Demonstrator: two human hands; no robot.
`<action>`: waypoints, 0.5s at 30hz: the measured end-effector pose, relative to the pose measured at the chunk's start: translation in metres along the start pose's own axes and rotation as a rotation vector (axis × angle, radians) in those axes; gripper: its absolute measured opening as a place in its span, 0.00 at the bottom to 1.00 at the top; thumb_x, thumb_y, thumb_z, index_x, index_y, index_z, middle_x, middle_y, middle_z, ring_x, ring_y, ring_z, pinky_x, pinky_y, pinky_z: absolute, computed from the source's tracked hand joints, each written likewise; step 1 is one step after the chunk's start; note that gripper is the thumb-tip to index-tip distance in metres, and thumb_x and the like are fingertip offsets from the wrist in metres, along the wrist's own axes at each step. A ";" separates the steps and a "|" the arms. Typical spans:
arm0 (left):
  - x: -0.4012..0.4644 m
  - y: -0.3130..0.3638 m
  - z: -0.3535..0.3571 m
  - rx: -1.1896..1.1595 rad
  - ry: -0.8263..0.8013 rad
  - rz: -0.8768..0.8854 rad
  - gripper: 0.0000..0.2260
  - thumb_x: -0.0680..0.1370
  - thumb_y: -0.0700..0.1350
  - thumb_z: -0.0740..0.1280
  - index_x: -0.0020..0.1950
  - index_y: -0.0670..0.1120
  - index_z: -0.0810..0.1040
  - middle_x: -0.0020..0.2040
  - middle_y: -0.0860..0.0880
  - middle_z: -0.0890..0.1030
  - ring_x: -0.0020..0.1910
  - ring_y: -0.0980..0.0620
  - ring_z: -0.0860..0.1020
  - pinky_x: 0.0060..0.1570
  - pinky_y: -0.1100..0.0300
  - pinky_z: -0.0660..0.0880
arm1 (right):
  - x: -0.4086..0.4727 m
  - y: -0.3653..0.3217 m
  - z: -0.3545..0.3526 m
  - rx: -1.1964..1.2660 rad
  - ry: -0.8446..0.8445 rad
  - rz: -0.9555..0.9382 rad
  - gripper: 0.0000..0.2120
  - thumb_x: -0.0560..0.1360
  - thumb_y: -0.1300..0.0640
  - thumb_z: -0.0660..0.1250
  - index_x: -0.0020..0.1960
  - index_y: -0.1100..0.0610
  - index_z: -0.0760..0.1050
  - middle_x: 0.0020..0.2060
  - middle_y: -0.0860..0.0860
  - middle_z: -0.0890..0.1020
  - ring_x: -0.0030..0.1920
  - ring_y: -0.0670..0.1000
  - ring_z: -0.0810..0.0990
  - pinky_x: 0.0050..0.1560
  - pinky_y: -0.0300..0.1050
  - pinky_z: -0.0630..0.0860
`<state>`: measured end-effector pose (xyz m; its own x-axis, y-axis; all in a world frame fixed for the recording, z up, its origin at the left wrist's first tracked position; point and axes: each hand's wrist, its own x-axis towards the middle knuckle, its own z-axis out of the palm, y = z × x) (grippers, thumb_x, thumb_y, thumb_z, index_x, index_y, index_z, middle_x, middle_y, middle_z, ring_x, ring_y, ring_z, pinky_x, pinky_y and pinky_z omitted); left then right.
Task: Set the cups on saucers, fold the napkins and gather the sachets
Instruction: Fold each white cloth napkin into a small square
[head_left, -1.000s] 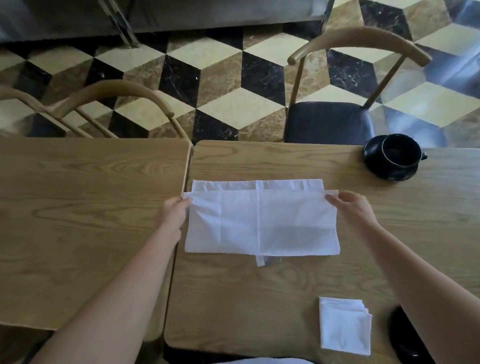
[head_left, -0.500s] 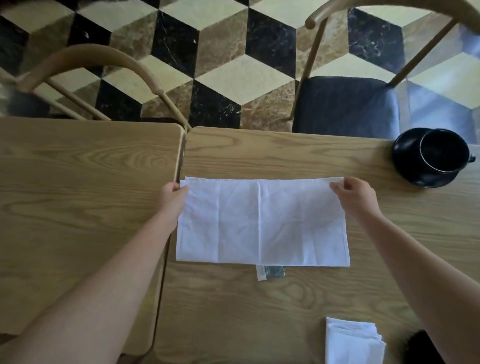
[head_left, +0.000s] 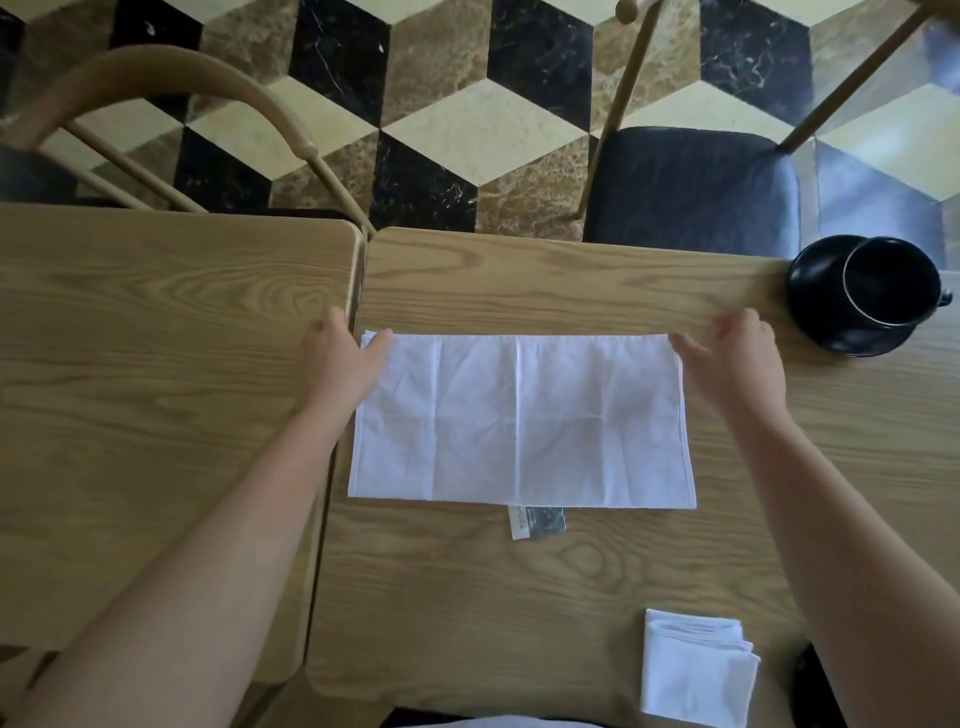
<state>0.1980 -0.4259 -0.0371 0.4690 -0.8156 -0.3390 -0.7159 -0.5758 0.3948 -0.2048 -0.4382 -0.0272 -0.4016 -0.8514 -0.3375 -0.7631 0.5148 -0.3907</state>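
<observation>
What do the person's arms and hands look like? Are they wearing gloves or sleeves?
No gloves and no sleeves show. The left hand and right hand are bare, and both forearms are bare all the way to the picture's edge. No watch, ring or bracelet shows on either arm.

Matt white cloth napkin (head_left: 522, 421) on grained wood table (head_left: 571, 571); glossy black cup (head_left: 891, 283)

— Standing side by side, two wooden tables: left table (head_left: 156, 395) and right table (head_left: 571, 597), edges nearly touching along a narrow gap.

— Sitting beyond them, a curved-back wooden chair (head_left: 171, 73) at far left, a dark-cushioned chair (head_left: 696, 187) at far right.

— Spreading underneath, a marble floor (head_left: 467, 119) patterned in black, brown and cream cubes.
</observation>
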 end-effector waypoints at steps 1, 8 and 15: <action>-0.009 0.005 -0.004 0.025 0.044 0.088 0.17 0.76 0.55 0.68 0.55 0.44 0.72 0.48 0.49 0.74 0.43 0.46 0.72 0.42 0.53 0.71 | -0.010 -0.003 -0.001 0.010 0.017 -0.023 0.16 0.74 0.45 0.68 0.51 0.57 0.73 0.46 0.54 0.76 0.46 0.57 0.74 0.40 0.47 0.68; -0.128 0.028 0.052 -0.565 -0.537 -0.060 0.11 0.76 0.54 0.63 0.42 0.48 0.78 0.34 0.51 0.82 0.34 0.54 0.81 0.40 0.53 0.78 | -0.140 -0.044 0.077 0.331 -0.617 -0.187 0.02 0.77 0.56 0.68 0.47 0.51 0.80 0.41 0.43 0.83 0.40 0.35 0.79 0.37 0.27 0.72; -0.150 -0.013 0.082 -0.604 -0.552 -0.254 0.16 0.71 0.56 0.63 0.38 0.43 0.79 0.33 0.43 0.85 0.34 0.44 0.85 0.33 0.54 0.79 | -0.174 -0.023 0.122 0.378 -0.633 -0.133 0.03 0.78 0.57 0.67 0.49 0.53 0.79 0.43 0.48 0.85 0.45 0.45 0.84 0.43 0.38 0.79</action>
<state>0.0939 -0.2914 -0.0615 0.1470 -0.6027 -0.7843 -0.1514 -0.7973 0.5843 -0.0558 -0.2892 -0.0640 0.1373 -0.7468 -0.6507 -0.5134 0.5082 -0.6915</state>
